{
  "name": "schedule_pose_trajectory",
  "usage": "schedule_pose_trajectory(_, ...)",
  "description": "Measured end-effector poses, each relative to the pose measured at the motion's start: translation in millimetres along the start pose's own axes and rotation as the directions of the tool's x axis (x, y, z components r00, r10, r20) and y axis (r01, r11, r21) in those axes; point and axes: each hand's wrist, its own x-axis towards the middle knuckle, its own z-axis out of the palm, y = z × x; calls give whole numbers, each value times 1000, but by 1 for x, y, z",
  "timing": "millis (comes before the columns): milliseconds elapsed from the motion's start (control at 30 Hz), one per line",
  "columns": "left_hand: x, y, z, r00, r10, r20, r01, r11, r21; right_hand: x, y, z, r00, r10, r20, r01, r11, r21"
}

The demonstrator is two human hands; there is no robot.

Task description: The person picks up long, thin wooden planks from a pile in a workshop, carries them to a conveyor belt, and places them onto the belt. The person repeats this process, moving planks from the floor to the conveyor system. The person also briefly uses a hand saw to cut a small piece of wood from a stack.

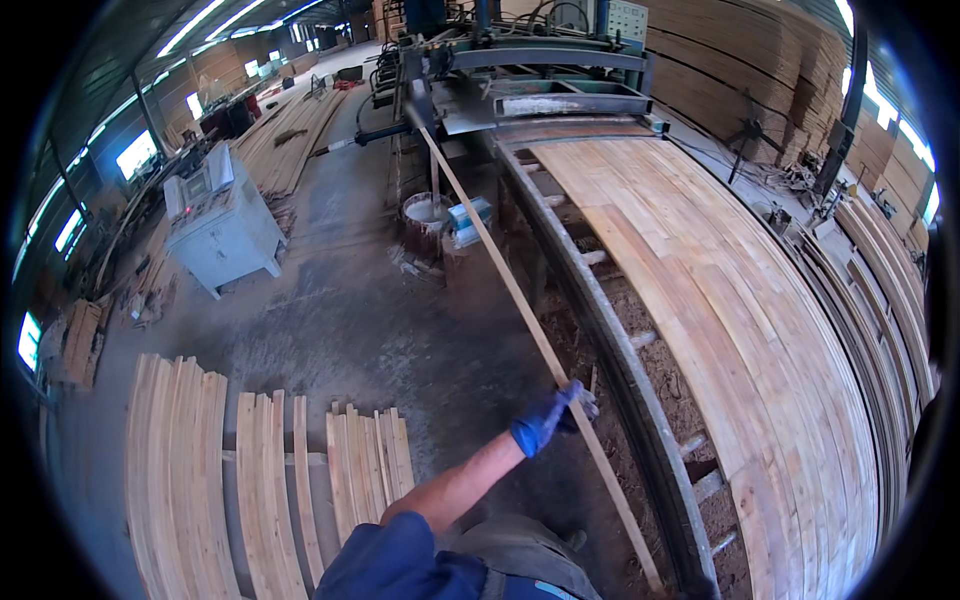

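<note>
My left hand (548, 420), in a blue glove, reaches out from a navy sleeve. Its fingers close around a long, narrow wooden strip (520, 305) at about mid-length. The strip slants from the machine's near left corner down toward the lower right, beside the metal rail (610, 325) of the machine bed. To the right of that rail lies a broad panel of wooden strips (700, 280), set edge to edge. My right hand is out of view.
Several wooden boards (180, 450) lie in groups at the lower left. A grey control cabinet (225, 240) stands on the left. Ahead are the press machine (550, 60) and a bucket (425, 210) beside its frame. Tall lumber stacks (750, 70) rise at the far right.
</note>
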Motion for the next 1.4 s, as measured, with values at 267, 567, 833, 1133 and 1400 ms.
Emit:
schedule_pose_trajectory(267,-13,116,-152,982,52,-184,-59,998,-30,7,-81,49,304,519,799,-825,563,-52)
schedule_pose_trajectory(567,-63,168,-167,989,106,-103,-112,992,-57,88,-184,138,659,355,664,-669,680,301)
schedule_pose_trajectory(833,-124,32,-198,880,-78,468,117,992,-56,217,-250,257,677,228,700,-518,823,233)
schedule_pose_trajectory(1133,-109,110,-248,762,-200,616,-144,876,461,423,-359,505,685,126,718,-456,843,287)
schedule_pose_trajectory(1400,-37,166,-346,956,-267,124,268,963,12,541,-417,689,654,165,738,-488,837,246)
